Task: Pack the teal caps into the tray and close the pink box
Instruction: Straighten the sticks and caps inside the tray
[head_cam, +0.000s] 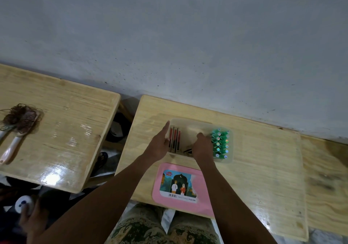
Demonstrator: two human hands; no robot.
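- We see a translucent tray (230, 146) sitting on the middle wooden desk (263, 168), toward its far edge, close to the grey wall (169, 27).
- The teal caps (220, 143) stand packed in two rows along the right end of the tray, tops facing right; small coloured dots show on their ends.
- At the left end of the tray we note several slim red-and-black items (174, 138) standing on edge, side by side. What they are we cannot tell.
- The left hand (160, 144) rests at the tray's left rim, fingers (166, 129) stretched out and loosely apart, pointing toward the wall; it grips nothing that we can see.
- The right hand (203, 146) is inside the tray, just left of the teal caps, knuckles up and fingers (200, 135) curled downward. Whether they are clamped on anything we cannot tell; the hand hides what is under it.
- A dark slim item (188, 150) lies in the tray between the two hands, partly covered by the right hand.
- The pink box (180, 187) lies flat on the desk's near edge, just in front of the tray, between the forearms. Its top carries a printed picture label with a barcode.
- On a separate desk (66, 131) to the left, well apart, lie two hairbrushes (17, 129) tangled with hair.
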